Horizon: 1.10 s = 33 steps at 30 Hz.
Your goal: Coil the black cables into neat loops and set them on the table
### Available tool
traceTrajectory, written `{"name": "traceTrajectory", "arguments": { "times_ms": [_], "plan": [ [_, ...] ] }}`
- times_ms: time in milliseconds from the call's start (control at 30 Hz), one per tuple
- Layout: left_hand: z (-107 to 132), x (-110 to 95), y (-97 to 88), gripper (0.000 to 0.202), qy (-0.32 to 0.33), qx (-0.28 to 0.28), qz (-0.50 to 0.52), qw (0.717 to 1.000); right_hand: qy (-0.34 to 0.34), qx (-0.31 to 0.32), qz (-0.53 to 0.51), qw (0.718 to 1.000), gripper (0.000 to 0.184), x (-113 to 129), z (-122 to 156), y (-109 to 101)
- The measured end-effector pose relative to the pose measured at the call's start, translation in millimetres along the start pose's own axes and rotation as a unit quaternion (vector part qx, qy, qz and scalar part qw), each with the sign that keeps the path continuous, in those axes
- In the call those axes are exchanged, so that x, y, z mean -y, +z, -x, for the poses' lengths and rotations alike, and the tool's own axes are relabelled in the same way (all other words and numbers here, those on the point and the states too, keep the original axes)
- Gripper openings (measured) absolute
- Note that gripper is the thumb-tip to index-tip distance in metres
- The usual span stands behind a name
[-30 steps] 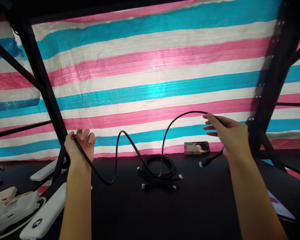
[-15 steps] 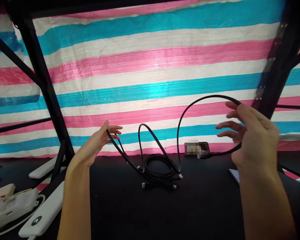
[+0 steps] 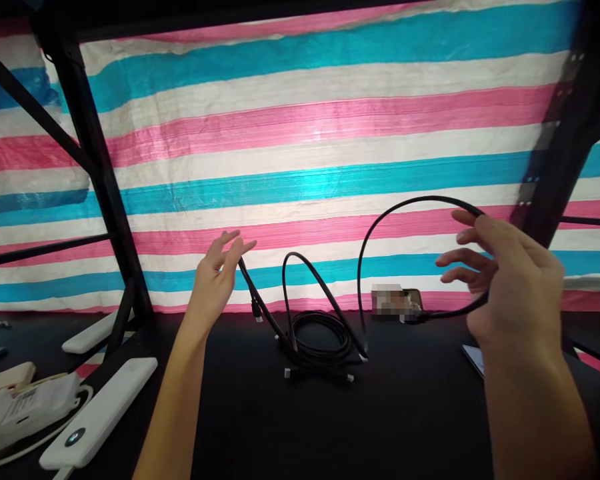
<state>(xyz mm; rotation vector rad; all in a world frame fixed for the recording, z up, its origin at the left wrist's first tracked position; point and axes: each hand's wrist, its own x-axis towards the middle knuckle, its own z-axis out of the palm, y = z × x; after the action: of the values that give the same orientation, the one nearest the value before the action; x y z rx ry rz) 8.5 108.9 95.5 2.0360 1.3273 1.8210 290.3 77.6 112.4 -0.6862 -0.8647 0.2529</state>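
My left hand (image 3: 215, 277) pinches a black cable between thumb and fingers, above the table. From it the cable slants down to a loose coil (image 3: 325, 361), and a plug (image 3: 257, 311) dangles just below the hand. My right hand (image 3: 515, 280) grips a black cable (image 3: 430, 198) between thumb and forefinger, its other fingers loosely curled. This length arches left and drops to the coil. Another stretch of cable (image 3: 450, 313) runs from behind the right palm to a dark plug end. Whether both hands hold one same cable I cannot tell.
Plugs with pale ends (image 3: 287, 373) lie before the coil on the black table (image 3: 340, 433). White power banks (image 3: 100, 417) and a white device with a cord (image 3: 40, 407) are left. A phone (image 3: 473, 359) lies beside my right wrist. Striped sheeting (image 3: 300, 153) hangs behind.
My left hand has moved slightly right and turned, with the cable still in its pinch, and the plug below it now shows. My right hand holds nearly the same pose.
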Motion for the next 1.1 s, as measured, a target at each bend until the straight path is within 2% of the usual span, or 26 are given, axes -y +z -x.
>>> {"name": "traceTrajectory", "arguments": {
  "times_ms": [133,233,333,433,567,733,867,967,1033,1100],
  "plan": [
    [1.3,-1.3,5.6,0.049,0.021,0.056,0.075,0.995,0.009,0.004,-0.005,1.000,0.016,-0.9,-1.9,-3.1],
    [1.7,2.3,12.5,0.042,0.028,0.118,0.111,0.986,0.014,0.018,0.006,1.000,0.019,-2.2,-2.1,-4.4],
    [3.5,1.4,19.1,0.034,-0.009,0.157,0.118,0.980,0.047,0.062,0.011,0.997,0.022,-4.0,-2.5,-4.5],
    [5.9,-3.2,21.5,0.031,-0.055,0.166,0.135,0.975,0.078,0.118,0.024,0.990,0.027,-5.9,-2.7,-4.6],
    [6.1,-5.3,17.8,0.050,-0.043,0.159,0.205,0.965,0.099,0.216,0.089,0.967,0.035,-9.4,-2.7,-6.0],
    [4.8,-5.6,14.3,0.054,-0.057,0.110,0.211,0.970,0.164,0.392,0.124,0.897,0.040,-17.1,3.5,-1.5],
    [7.0,-12.1,19.4,0.053,-0.063,0.077,0.203,0.974,0.213,0.454,0.091,0.860,0.042,-21.3,16.0,9.7],
    [9.3,-15.6,25.4,0.051,-0.057,0.052,0.170,0.982,0.286,0.504,0.033,0.815,0.048,-19.4,25.0,16.2],
    [11.0,-15.9,29.4,0.048,-0.051,0.032,0.145,0.988,0.309,0.529,0.009,0.790,0.050,-17.6,28.6,18.7],
    [12.8,-16.1,32.8,0.046,-0.046,0.024,0.132,0.990,0.306,0.532,0.004,0.790,0.050,-17.0,30.0,20.4]
  ]
}}
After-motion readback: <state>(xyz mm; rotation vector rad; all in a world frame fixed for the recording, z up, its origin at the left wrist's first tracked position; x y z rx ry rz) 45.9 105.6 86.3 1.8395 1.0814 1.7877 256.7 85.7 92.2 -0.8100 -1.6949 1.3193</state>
